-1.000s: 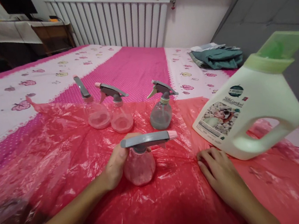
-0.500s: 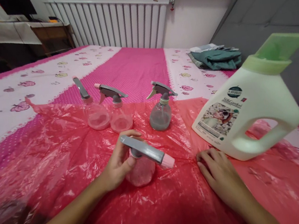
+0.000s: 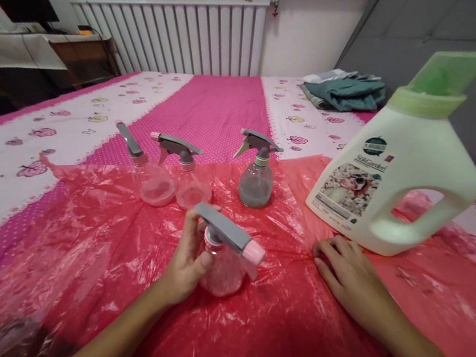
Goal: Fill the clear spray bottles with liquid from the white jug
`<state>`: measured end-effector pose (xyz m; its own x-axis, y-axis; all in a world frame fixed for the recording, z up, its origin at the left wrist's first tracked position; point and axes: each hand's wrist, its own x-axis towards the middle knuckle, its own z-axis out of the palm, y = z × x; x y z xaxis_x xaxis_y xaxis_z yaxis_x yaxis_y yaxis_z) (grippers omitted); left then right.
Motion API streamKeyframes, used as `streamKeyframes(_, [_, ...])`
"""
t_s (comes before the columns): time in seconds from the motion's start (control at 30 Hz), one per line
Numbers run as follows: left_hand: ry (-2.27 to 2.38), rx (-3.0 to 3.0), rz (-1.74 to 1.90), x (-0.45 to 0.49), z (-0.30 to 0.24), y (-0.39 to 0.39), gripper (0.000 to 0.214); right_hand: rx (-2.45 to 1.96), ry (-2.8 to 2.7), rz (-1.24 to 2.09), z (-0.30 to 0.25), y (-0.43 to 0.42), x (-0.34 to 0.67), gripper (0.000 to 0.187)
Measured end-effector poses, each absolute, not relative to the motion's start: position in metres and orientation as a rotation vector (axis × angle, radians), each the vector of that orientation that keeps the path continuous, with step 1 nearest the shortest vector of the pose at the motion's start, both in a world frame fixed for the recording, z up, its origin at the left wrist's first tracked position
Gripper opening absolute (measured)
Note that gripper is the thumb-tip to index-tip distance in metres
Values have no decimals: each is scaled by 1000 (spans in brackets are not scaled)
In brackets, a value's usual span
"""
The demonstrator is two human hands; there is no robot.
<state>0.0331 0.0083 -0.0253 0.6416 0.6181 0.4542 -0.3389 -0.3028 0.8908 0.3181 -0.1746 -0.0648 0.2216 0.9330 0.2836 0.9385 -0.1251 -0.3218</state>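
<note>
My left hand [image 3: 186, 259] is closed round the neck of a small pink spray bottle [image 3: 225, 266] standing on the red plastic sheet [image 3: 99, 263]. Its grey trigger head [image 3: 224, 233] points toward me and to the right, with a pink nozzle tip. My right hand [image 3: 350, 281] lies flat on the sheet, fingers stretched out, just below a large white detergent jug [image 3: 400, 170] with a green cap. Three more spray bottles stand behind: two pink ones [image 3: 152, 181] [image 3: 192, 188] and a grey one [image 3: 257, 182].
The sheet covers a bed with pink flowered bedding [image 3: 205, 106]. Folded teal clothing [image 3: 347, 92] lies at the far right by a grey headboard [image 3: 426, 4]. A white radiator [image 3: 182, 32] lines the wall behind.
The spray head of the bottle in my left hand has turned from pointing right to pointing toward me. My right hand and the jug have stayed put.
</note>
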Motion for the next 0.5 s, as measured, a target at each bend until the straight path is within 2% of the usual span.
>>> streamKeyframes(0.13, [332, 1702, 962, 26, -27, 9, 39, -2077, -1723, -20, -66, -175, 318, 17])
streamKeyframes(0.33, [330, 1560, 878, 29, -25, 11, 67, -2078, -1729, -29, -65, -174, 318, 17])
streamKeyframes(0.5, [316, 1644, 945, 27, -31, 9, 58, -2079, -1721, -45, -65, -174, 318, 17])
